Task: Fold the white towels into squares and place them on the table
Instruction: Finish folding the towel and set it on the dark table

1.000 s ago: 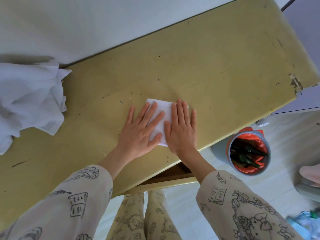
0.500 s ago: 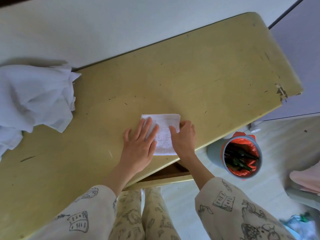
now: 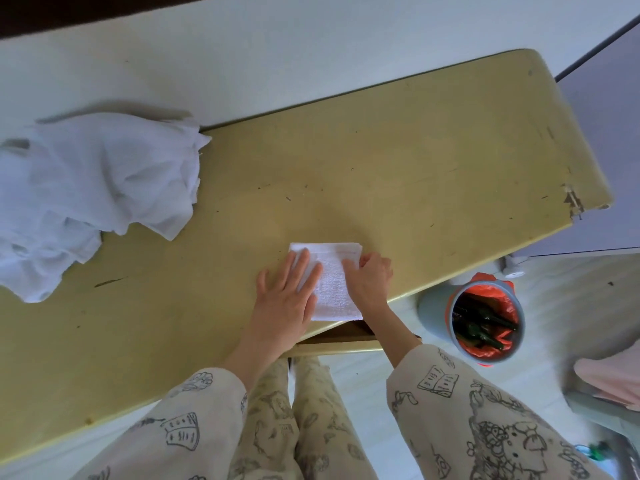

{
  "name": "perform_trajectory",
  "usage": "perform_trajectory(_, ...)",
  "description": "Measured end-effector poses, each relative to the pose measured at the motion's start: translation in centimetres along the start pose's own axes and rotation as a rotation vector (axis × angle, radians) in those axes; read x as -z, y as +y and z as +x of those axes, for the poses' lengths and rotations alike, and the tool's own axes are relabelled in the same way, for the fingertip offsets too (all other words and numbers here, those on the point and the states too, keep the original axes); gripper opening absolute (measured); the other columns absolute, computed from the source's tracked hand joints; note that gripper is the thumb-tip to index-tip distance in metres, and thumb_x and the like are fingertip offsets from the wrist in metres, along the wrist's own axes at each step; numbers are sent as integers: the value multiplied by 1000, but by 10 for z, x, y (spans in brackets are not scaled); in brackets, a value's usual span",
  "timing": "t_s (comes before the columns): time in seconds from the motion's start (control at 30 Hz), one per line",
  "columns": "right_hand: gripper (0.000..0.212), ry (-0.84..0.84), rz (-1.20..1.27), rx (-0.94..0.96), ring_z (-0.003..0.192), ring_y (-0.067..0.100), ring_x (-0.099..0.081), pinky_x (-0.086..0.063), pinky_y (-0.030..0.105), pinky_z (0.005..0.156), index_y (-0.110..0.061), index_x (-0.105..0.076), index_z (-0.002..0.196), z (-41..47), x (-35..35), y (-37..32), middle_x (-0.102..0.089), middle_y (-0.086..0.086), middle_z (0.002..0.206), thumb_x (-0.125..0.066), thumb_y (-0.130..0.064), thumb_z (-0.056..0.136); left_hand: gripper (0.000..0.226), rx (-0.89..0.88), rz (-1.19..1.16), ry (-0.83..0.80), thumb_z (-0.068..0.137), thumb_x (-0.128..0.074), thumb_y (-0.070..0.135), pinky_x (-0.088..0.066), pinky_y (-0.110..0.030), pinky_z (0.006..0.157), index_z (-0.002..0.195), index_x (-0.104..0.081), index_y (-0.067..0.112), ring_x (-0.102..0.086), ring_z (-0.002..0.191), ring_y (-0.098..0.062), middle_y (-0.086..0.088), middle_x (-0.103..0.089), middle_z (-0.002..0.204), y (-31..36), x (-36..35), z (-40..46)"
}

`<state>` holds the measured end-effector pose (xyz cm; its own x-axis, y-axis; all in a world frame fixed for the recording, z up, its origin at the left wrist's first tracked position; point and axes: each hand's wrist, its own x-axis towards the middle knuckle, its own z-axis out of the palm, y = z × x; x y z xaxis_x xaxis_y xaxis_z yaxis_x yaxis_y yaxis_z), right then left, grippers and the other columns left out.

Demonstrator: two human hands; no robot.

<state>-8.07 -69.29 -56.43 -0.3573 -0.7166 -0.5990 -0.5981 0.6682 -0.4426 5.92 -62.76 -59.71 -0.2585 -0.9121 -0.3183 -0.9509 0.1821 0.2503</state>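
A small folded white towel lies near the front edge of the yellow table. My left hand lies flat with straight fingers on the towel's left part. My right hand has curled fingers and grips the towel's right edge near its far corner. A loose heap of unfolded white towels sits on the table's far left.
A grey bin with an orange liner and dark bottles stands on the floor to the right of the table's front edge. A white wall runs behind the table. My legs are under the table's front edge.
My right hand went from lying flat on the towel to curling round its right edge. More of the towel shows between the hands. The camera view shifted so the table sits lower in the frame.
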Motion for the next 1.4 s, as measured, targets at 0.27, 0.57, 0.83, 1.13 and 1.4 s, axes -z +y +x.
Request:
perform_trajectory(0.27, 12, -66, 172, 90, 70, 13, -47, -36, 20, 55, -10, -45, 95, -23, -3, -7, -47, -6, 78, -53, -17, 91, 51, 39, -14, -67, 90, -27, 36, -44, -50, 85, 138, -34, 23, -29, 135, -23, -7, -33, 149, -8, 10, -21)
perform_trajectory(0.57, 30, -205, 246, 63, 63, 18, -34, -36, 32, 55, 14, -56, 80, -30, 7, -18, -37, 19, 63, -59, -15, 87, 71, 120, -283, -9, 82, -4, 43, -34, -40, 103, 141, -35, 19, -30, 138, -22, -4, -29, 151, -8, 30, -50)
perform_trajectory(0.83, 22, -368, -301, 901, 84, 24, -61, -43, 32, 69, -8, -66, 99, -106, 25, -64, -67, 7, 93, -54, -25, 91, 37, 545, -598, 331, 98, -38, 18, -32, -28, 102, 134, -43, 16, -42, 127, -18, -1, -42, 140, 8, 73, -142)
perform_trajectory(1.13, 14, -624, -486, 1464, 79, 17, -54, -38, 26, 69, -17, -66, 94, -273, -4, -62, -59, -1, 88, -58, -25, 86, 35, 1033, -666, 781, 96, -45, 19, -34, -17, 94, 131, -49, 18, -52, 118, -16, 1, -54, 129, 65, 77, -345)
perform_trajectory(1.4, 14, -979, -599, 1849, 79, 27, -57, -37, 33, 69, -5, -64, 81, -479, -51, 47, -62, 12, 82, -63, -19, 83, 34, 1426, -552, 940, 96, -44, 22, -36, -17, 91, 130, -50, 22, -56, 112, -13, 3, -55, 128, 158, 33, -566)
